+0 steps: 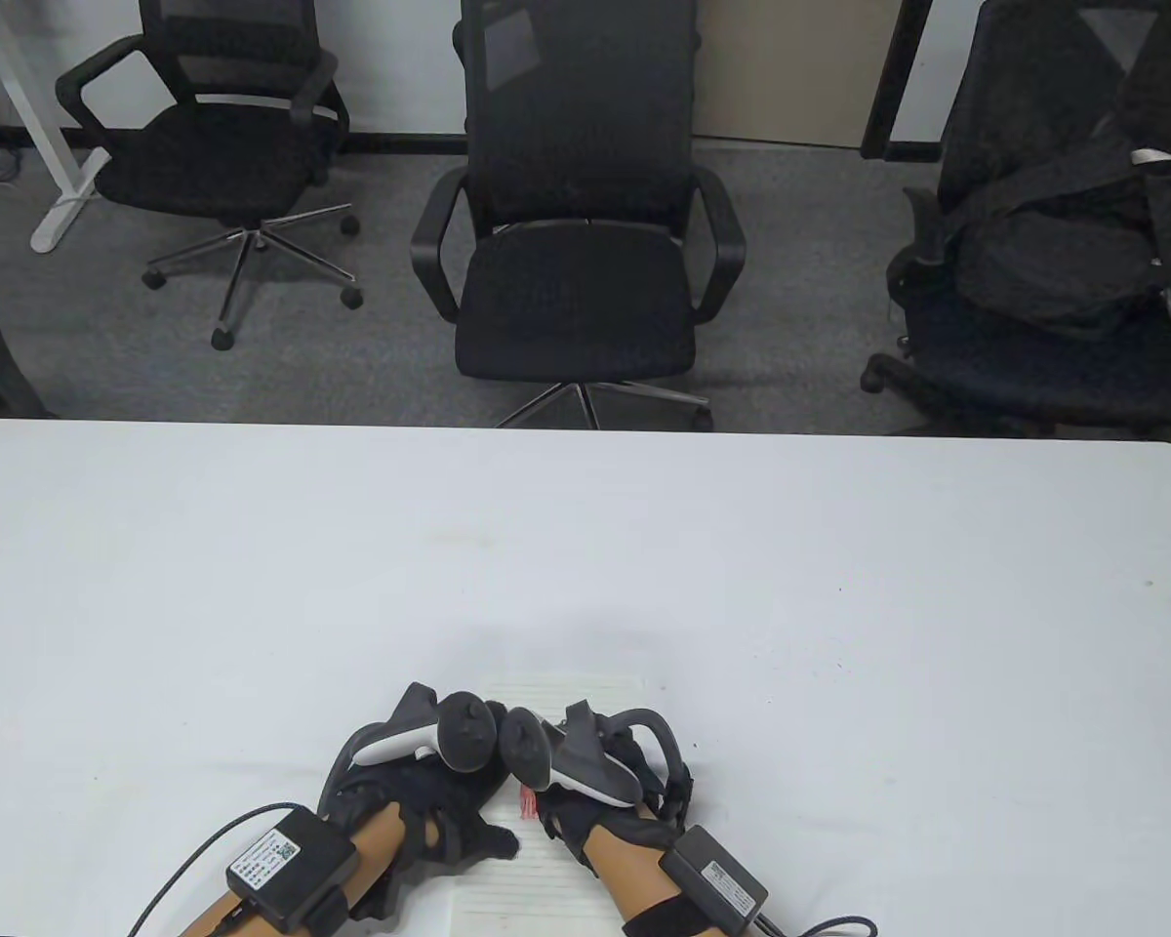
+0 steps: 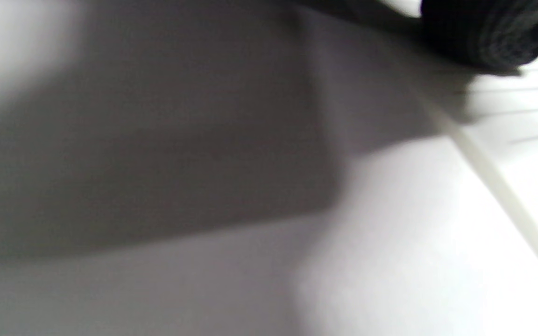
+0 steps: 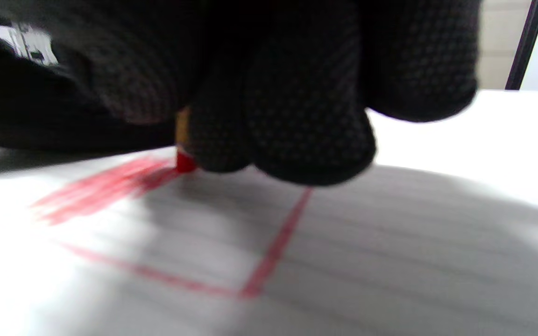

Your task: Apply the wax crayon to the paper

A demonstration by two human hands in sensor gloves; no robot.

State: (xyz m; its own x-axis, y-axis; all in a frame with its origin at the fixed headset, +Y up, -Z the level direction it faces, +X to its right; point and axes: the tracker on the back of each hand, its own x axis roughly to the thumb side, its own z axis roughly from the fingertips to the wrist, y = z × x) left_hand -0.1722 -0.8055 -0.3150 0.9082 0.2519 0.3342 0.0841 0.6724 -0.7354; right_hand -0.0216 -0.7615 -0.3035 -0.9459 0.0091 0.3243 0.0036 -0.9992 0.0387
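While right-hand fingers (image 3: 297,121) pinch crayon (image 3: 185,161) | tip on paper (image 3: 390,261) | left fingers unclear

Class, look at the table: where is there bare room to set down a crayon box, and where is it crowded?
Bare: the table beyond and beside the lined paper. Crowded: the near edge, where left hand and right hand meet over it.
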